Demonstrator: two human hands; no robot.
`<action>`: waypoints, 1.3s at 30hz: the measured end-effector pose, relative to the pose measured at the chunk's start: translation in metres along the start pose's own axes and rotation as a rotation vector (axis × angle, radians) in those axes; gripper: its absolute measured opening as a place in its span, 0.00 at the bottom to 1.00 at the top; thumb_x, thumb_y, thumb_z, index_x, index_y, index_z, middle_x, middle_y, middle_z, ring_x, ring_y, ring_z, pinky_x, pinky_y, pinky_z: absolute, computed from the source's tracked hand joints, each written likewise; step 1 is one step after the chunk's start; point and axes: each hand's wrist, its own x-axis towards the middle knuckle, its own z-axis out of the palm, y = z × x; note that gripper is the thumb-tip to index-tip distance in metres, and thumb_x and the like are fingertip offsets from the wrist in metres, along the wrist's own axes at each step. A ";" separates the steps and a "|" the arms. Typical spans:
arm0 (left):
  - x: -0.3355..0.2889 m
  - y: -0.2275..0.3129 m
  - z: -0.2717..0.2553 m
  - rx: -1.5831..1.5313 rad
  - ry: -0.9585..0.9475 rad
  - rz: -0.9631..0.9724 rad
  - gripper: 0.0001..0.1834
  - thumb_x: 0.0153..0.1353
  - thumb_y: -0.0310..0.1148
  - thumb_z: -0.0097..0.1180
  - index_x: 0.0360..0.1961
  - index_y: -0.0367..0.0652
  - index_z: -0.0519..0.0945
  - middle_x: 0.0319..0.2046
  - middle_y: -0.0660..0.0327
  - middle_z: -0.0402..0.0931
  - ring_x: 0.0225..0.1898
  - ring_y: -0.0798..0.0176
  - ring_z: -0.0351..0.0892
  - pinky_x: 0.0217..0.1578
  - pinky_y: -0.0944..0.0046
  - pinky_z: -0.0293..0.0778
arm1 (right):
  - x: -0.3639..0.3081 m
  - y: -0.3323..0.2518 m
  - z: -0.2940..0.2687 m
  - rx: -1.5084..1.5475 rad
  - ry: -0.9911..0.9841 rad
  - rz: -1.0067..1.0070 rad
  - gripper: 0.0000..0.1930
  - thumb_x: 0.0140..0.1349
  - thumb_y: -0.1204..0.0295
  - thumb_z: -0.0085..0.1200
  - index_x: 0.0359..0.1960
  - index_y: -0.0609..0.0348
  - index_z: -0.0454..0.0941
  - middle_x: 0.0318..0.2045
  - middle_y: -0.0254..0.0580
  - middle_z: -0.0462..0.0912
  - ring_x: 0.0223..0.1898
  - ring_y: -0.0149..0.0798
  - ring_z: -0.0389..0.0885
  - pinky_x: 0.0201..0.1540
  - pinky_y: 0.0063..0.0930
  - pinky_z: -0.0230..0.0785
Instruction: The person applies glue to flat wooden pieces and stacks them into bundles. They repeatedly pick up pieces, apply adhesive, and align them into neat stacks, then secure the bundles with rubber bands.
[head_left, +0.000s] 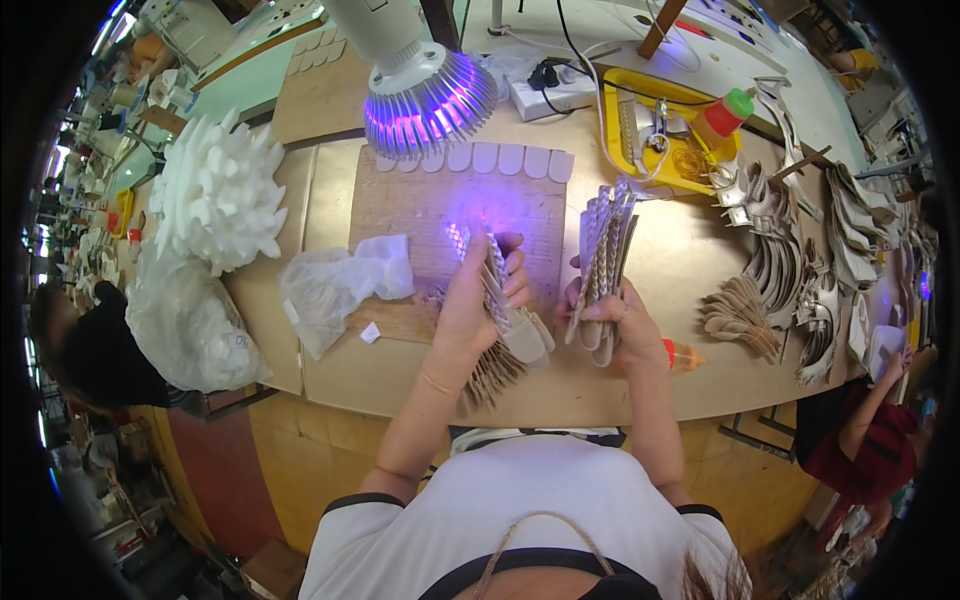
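My left hand is closed round a stack of silver braided straps with rounded beige ends that point down toward me. Beneath that hand, a fanned pile of beige strips lies on the table, partly hidden by the wrist. To its right, my right hand grips a second stack of braided straps, held upright with the fingers round its lower part. Both stacks are above the table, apart from each other. A small bottle with an orange tip lies beside my right wrist.
A ribbed lamp casts purple light over a cardboard sheet edged with pale rounded pieces. A yellow basket holds a red bottle with a green cap. Beige bundles lie right; plastic bags and white foam stand left.
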 end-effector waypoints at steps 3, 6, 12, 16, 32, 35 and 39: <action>0.000 0.004 -0.001 -0.029 -0.345 0.026 0.25 0.65 0.53 0.49 0.46 0.39 0.71 0.23 0.67 0.63 0.21 0.71 0.65 0.20 0.73 0.65 | -0.001 0.006 -0.004 0.018 -0.211 0.055 0.40 0.41 0.70 0.66 0.58 0.64 0.60 0.39 0.43 0.77 0.41 0.40 0.79 0.47 0.32 0.74; -0.001 -0.011 0.008 0.085 -0.270 0.215 0.20 0.64 0.47 0.52 0.46 0.40 0.73 0.26 0.66 0.67 0.25 0.68 0.73 0.26 0.72 0.71 | -0.003 0.022 0.010 -0.011 -0.261 0.036 0.42 0.42 0.64 0.72 0.59 0.62 0.61 0.42 0.39 0.76 0.44 0.34 0.77 0.49 0.29 0.73; -0.008 -0.023 0.020 0.847 -0.031 0.760 0.14 0.58 0.31 0.54 0.43 0.34 0.76 0.47 0.51 0.71 0.46 0.57 0.72 0.51 0.59 0.65 | -0.011 0.032 0.037 0.052 -0.217 0.002 0.38 0.44 0.72 0.71 0.58 0.60 0.64 0.47 0.34 0.76 0.47 0.30 0.75 0.52 0.27 0.70; -0.006 -0.019 0.014 1.466 0.065 1.035 0.35 0.56 0.45 0.59 0.56 0.28 0.68 0.56 0.43 0.62 0.60 0.46 0.59 0.61 0.49 0.51 | -0.020 0.022 0.043 -0.266 -0.169 0.003 0.38 0.43 0.72 0.72 0.57 0.63 0.65 0.46 0.37 0.76 0.48 0.28 0.74 0.52 0.25 0.69; -0.059 -0.060 -0.007 0.740 -0.126 -0.270 0.30 0.56 0.28 0.63 0.58 0.32 0.66 0.52 0.52 0.73 0.54 0.59 0.73 0.56 0.59 0.69 | -0.085 0.045 0.030 -0.496 -0.079 0.094 0.32 0.44 0.68 0.71 0.51 0.64 0.70 0.40 0.38 0.79 0.42 0.31 0.78 0.45 0.26 0.71; -0.069 -0.079 -0.011 0.650 -0.021 -0.353 0.25 0.58 0.26 0.60 0.56 0.34 0.68 0.49 0.54 0.75 0.49 0.64 0.76 0.51 0.64 0.73 | -0.108 0.059 0.025 -0.407 -0.108 0.185 0.33 0.45 0.65 0.71 0.51 0.64 0.69 0.42 0.39 0.79 0.44 0.33 0.77 0.47 0.27 0.71; -0.090 -0.090 -0.016 0.716 -0.157 -0.412 0.19 0.58 0.28 0.61 0.49 0.37 0.72 0.40 0.60 0.79 0.46 0.71 0.76 0.46 0.69 0.73 | -0.151 0.069 0.034 -0.174 0.106 0.381 0.41 0.57 0.48 0.57 0.62 0.67 0.57 0.55 0.45 0.70 0.58 0.35 0.67 0.59 0.29 0.60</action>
